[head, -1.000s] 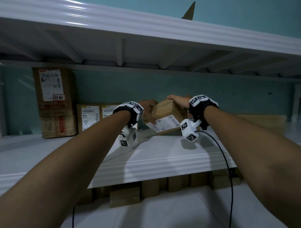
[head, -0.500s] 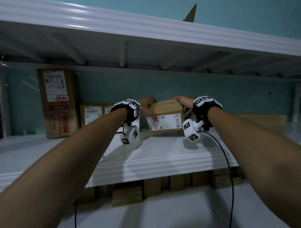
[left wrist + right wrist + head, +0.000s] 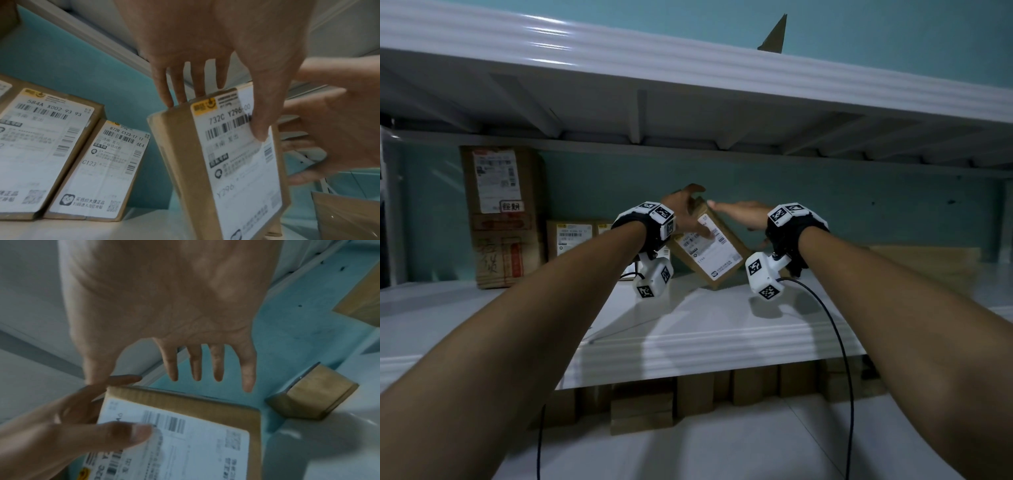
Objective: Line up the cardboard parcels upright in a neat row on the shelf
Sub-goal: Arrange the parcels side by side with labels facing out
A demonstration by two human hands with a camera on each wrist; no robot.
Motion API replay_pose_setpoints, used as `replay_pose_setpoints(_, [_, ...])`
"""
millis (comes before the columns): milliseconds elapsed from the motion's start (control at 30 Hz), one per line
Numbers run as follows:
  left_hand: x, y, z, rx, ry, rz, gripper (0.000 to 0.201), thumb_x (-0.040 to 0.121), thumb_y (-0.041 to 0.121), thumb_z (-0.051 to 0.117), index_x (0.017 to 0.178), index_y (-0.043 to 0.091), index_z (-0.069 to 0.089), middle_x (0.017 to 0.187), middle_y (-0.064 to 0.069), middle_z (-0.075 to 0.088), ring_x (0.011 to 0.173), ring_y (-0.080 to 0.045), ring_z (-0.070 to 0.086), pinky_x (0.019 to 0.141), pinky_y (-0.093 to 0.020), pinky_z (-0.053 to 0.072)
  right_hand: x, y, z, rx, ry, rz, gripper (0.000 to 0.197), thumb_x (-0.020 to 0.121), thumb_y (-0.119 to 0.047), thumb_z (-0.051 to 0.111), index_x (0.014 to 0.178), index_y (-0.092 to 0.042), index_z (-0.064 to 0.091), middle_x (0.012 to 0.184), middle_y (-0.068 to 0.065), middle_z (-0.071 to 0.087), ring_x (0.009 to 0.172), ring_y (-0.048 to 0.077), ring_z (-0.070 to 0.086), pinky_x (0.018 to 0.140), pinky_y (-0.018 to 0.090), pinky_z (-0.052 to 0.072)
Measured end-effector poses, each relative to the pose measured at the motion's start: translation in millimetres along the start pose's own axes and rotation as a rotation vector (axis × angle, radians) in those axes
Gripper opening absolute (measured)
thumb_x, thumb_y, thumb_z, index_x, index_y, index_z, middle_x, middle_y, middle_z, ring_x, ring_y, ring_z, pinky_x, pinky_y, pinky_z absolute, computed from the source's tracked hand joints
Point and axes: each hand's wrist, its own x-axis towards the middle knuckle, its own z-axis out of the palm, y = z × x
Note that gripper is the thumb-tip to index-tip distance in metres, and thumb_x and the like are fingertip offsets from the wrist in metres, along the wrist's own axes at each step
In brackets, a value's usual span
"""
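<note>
tilted parcel (image 3: 709, 251): brown cardboard, matt, smooth clear tape along edges; white paper label (image 3: 242, 162) on face, slight sheen.
two small parcels (image 3: 68, 162) beside it: same matt cardboard, white paper labels.
tall box (image 3: 501, 216) at left: rougher brown cardboard, paper label, tape strips.
shelf (image 3: 705, 329): white, smooth, glossy, catches light; ribbed front edge.
wall (image 3: 825, 212): teal, matt, few dark specks.
wrist bands (image 3: 789, 233): black cloth, white hard plastic blocks with matt printed markers.
</note>
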Motion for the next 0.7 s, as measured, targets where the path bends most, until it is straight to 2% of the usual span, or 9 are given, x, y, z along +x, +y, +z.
replay_pose_setpoints(33, [-1, 2, 0, 0.008, 0.001, 0.002, 0.098, 0.065, 0.028, 0.085, 0.144, 0.024, 0.028, 0.135, -0.006, 0.054, 0.118, -0.026, 0.056, 0.092, -0.030, 0.046, -1, 0, 1, -0.010, -0.023, -0.022, 0.084, 0.079, -0.076, 0.046, 0.145, -0.025, 0.036, 0.154, 0.006, 0.032, 0.137, 0.031, 0.037, 0.103, 0.047, 0.039])
replay_pose_setpoints(100, [-1, 6, -1, 0.035, -0.002, 0.002, 0.098, 0.064, 0.029, 0.086, 0.144, 0.022, 0.029, 0.138, -0.006, 0.052, 0.122, -0.026, 0.053, 0.094, -0.030, 0.044, 1, 4, 2, 0.015, -0.051, -0.059, 0.089, 0.073, -0.076, 0.056, 0.146, -0.030, 0.034, 0.153, 0.002, 0.034, 0.136, 0.027, 0.038, 0.102, 0.049, 0.043])
replay_pose_setpoints(200, [-2, 10, -3, 0.111, -0.015, -0.017, 0.090, 0.066, 0.031, 0.085, 0.141, 0.020, 0.037, 0.136, -0.006, 0.053, 0.121, -0.026, 0.053, 0.097, -0.032, 0.046, 6, 11, 4, 0.077, -0.102, -0.106, 0.094, 0.068, -0.061, 0.074, 0.147, -0.032, 0.030, 0.149, -0.001, 0.038, 0.130, 0.022, 0.042, 0.094, 0.041, 0.047])
replay_pose_setpoints(267, [-1, 10, -5, 0.142, -0.019, -0.028, 0.078, 0.072, 0.029, 0.080, 0.139, 0.020, 0.042, 0.135, -0.005, 0.054, 0.118, -0.026, 0.055, 0.095, -0.034, 0.048, 12, 15, 6, 0.081, -0.146, -0.121, 0.099, 0.069, -0.049, 0.080, 0.149, -0.030, 0.025, 0.150, -0.001, 0.037, 0.125, 0.020, 0.044, 0.092, 0.039, 0.048])
replay_pose_setpoints(333, [-2, 10, -6, 0.134, -0.023, -0.038, 0.078, 0.070, 0.026, 0.082, 0.138, 0.022, 0.044, 0.133, -0.003, 0.056, 0.113, -0.025, 0.058, 0.091, -0.032, 0.049, 19, 18, 11, 0.064, -0.154, -0.129, 0.101, 0.071, -0.036, 0.082, 0.151, -0.029, 0.020, 0.152, 0.000, 0.035, 0.121, 0.019, 0.046, 0.087, 0.035, 0.047])
replay_pose_setpoints(400, [-2, 9, -6, 0.123, -0.037, -0.045, 0.082, 0.066, 0.027, 0.084, 0.138, 0.023, 0.044, 0.131, -0.001, 0.057, 0.110, -0.023, 0.059, 0.087, -0.030, 0.050, 25, 19, 15, 0.019, -0.124, -0.132, 0.106, 0.071, -0.030, 0.083, 0.152, -0.027, 0.016, 0.153, 0.003, 0.033, 0.129, 0.023, 0.044, 0.091, 0.035, 0.046])
replay_pose_setpoints(467, [-1, 8, -8, 0.126, -0.056, -0.040, 0.085, 0.064, 0.030, 0.085, 0.139, 0.026, 0.044, 0.133, 0.001, 0.056, 0.111, -0.022, 0.059, 0.089, -0.029, 0.049, 31, 21, 18, -0.021, -0.086, -0.140, 0.104, 0.071, -0.034, 0.082, 0.152, -0.024, 0.018, 0.153, 0.004, 0.035, 0.135, 0.025, 0.039, 0.101, 0.034, 0.038])
replay_pose_setpoints(600, [1, 2, -9, 0.133, -0.084, -0.034, 0.080, 0.068, 0.035, 0.082, 0.138, 0.027, 0.044, 0.132, 0.003, 0.057, 0.112, -0.020, 0.058, 0.087, -0.027, 0.047, 39, 25, 23, -0.047, -0.072, -0.133, 0.090, 0.072, -0.043, 0.079, 0.147, -0.022, 0.032, 0.145, 0.002, 0.046, 0.130, 0.023, 0.045, 0.095, 0.029, 0.032])
replay_pose_setpoints(700, [2, -6, -8, 0.117, -0.100, -0.022, 0.073, 0.071, 0.040, 0.079, 0.136, 0.027, 0.048, 0.131, 0.005, 0.058, 0.116, -0.020, 0.057, 0.087, -0.027, 0.044, 44, 26, 25, -0.061, -0.065, -0.113, 0.090, 0.073, -0.046, 0.078, 0.147, -0.021, 0.033, 0.143, 0.002, 0.048, 0.128, 0.024, 0.047, 0.094, 0.030, 0.034])
